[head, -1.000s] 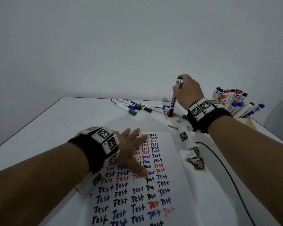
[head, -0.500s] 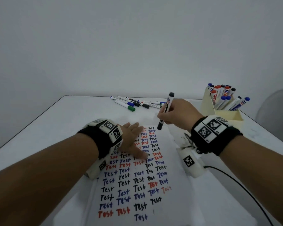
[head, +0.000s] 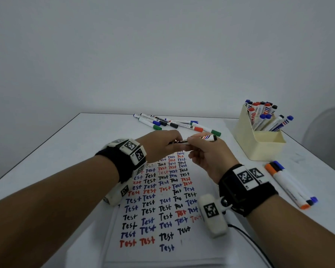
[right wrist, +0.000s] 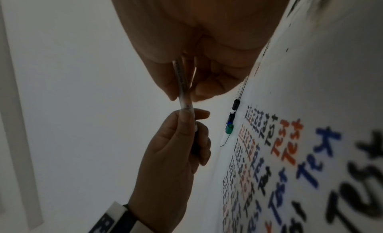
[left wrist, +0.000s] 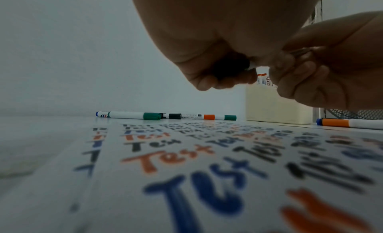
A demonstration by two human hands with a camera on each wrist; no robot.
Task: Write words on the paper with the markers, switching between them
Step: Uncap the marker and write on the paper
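Your landmark is the paper (head: 162, 200), a white sheet lying flat on the table (head: 81, 151), filled with rows of "Test" in black, blue and orange-red. The lowest rows near you are short, so room for more words seems to be there.

Beyond the paper's far right corner stands a cream holder box (head: 259, 142). It holds a crowd of capped markers standing tilted, with blue, red and black caps showing.

Your hands meet above the paper's far end, clear of the sheet. Your right hand (head: 207, 159) has fingers curled round the white barrel of the black marker (head: 193, 140). Your left hand (head: 161, 144) pinches the dark cap end (left wrist: 230, 67) between thumb and fingers. The marker lies nearly level between them. That two-handed hold suits pulling the cap off; I judge it is still on, though your fingers hide the join.

Beyond the paper's far edge lie loose markers (head: 174, 123), green, blue, black and red capped. Right of the paper lie three more markers (head: 290, 182) side by side, orange, black and blue.
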